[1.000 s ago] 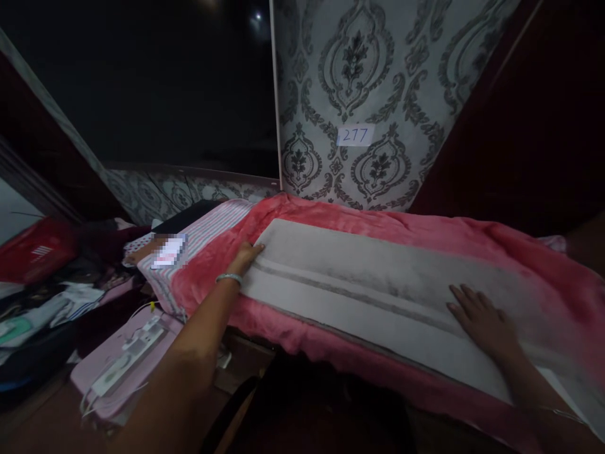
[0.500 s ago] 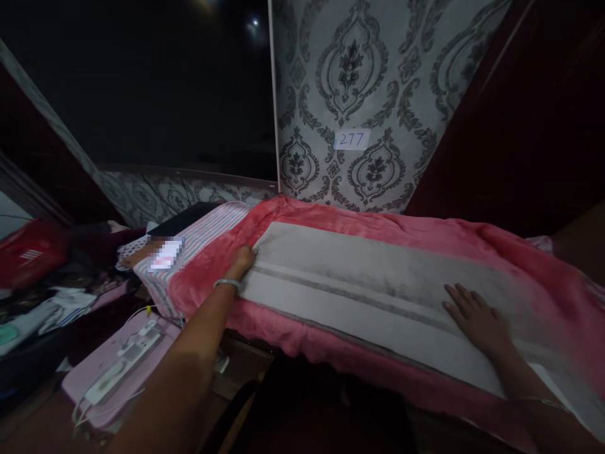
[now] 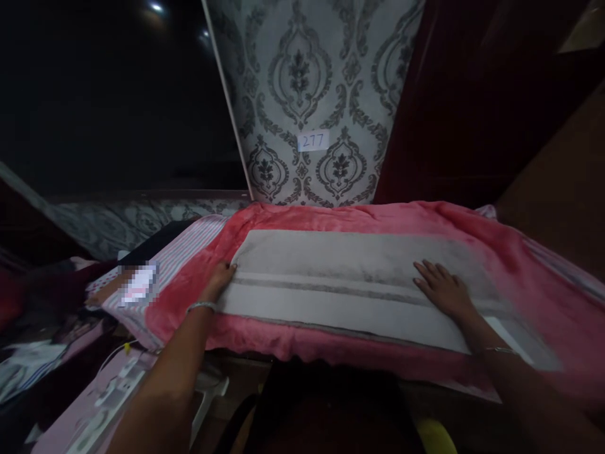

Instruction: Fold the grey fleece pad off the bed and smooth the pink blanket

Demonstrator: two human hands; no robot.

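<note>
A long grey cloth (image 3: 312, 255) with a paler strip (image 3: 331, 309) along its near side lies flat on a red and pink plush blanket (image 3: 265, 334). At the cloth's left edge, my left hand (image 3: 220, 280) is closed, with thumb and fingers pinching the border. My right hand (image 3: 444, 290) rests palm down on the right part of the cloth, its fingers spread. Beyond my right wrist the cloth runs on, partly covered by my forearm, and a white patch (image 3: 508, 337) shows there.
A large dark screen (image 3: 118, 107) stands at the back left. Patterned wallpaper (image 3: 302, 75) carries a paper label (image 3: 312, 140) reading 277. At the left are a blurred-out phone-like item (image 3: 139, 285), a striped cloth (image 3: 189, 243) and a white power strip (image 3: 108, 403) on a pink surface.
My view has turned to the right, so everything sits farther left in it. Both hands keep about the same places on the cloth, the left at its edge, the right flat.
</note>
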